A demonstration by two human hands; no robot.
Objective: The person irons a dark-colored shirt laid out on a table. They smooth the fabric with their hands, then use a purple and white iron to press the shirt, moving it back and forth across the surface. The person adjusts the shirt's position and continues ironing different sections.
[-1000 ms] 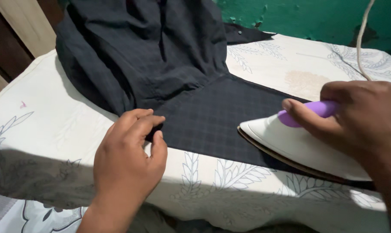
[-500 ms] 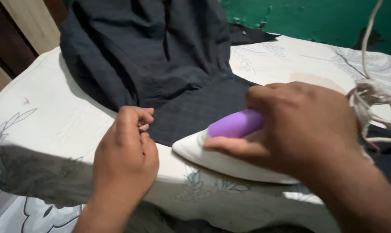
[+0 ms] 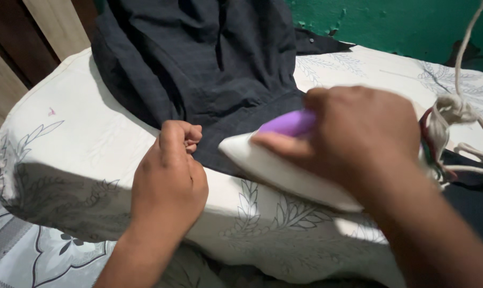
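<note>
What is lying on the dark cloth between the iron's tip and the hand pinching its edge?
Nothing visible. The iron, gripped by the right hand, points toward the left hand that pinches the dark cloth. Only a flat strip of that cloth lies between them.

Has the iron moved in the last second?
Yes. The iron slid left along the dark cloth, toward the left hand; right hand grips it.
</note>
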